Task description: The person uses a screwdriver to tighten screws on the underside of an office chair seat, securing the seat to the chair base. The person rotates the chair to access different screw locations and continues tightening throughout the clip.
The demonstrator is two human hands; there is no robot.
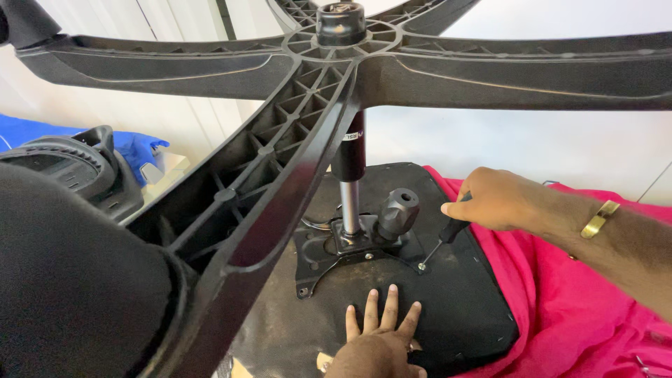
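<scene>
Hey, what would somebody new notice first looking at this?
The black five-armed chair base fills the top and left, close to the camera. Below it, the right hand drives a screwdriver into the metal mounting plate on the upturned seat bottom, while the left hand presses flat at the bottom edge. Bright pink cloth lies right.

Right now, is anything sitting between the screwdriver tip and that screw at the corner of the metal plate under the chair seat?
Nothing visible. The right hand holds the screwdriver with its tip already at the screw on the mounting plate. The tension knob stands just to the left, clear of the shaft. The left hand lies flat on the seat underside, nearer the camera.
</scene>
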